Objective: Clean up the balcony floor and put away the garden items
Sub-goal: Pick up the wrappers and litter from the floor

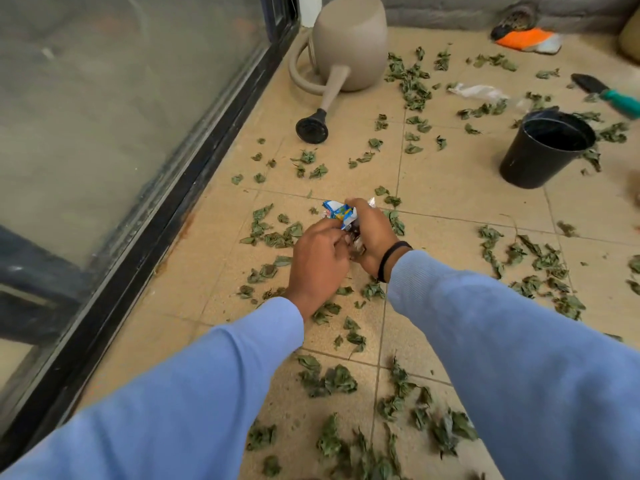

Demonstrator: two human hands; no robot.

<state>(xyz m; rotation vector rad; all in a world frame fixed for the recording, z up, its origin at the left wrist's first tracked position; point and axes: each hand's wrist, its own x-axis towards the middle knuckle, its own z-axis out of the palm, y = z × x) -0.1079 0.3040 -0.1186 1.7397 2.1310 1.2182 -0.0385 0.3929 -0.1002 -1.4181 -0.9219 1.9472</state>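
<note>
Both hands meet low over the tiled balcony floor (450,188). My right hand (372,233) grips a crumpled blue, white and yellow wrapper (338,212) together with some clear plastic. My left hand (317,261) has its fingers curled against the same bundle from the left. Dried green leaves (334,379) lie scattered all over the tiles around and beneath my arms. A beige watering can (349,46) lies on its side at the back, its black spout head pointing toward me. A black plastic pot (543,147) stands upright at the right.
A glass sliding door with a black frame (194,174) runs along the left. A trowel with a green handle (606,93), a crumpled white plastic scrap (479,91) and an orange and white cloth (530,39) lie at the back right, near a grey wall.
</note>
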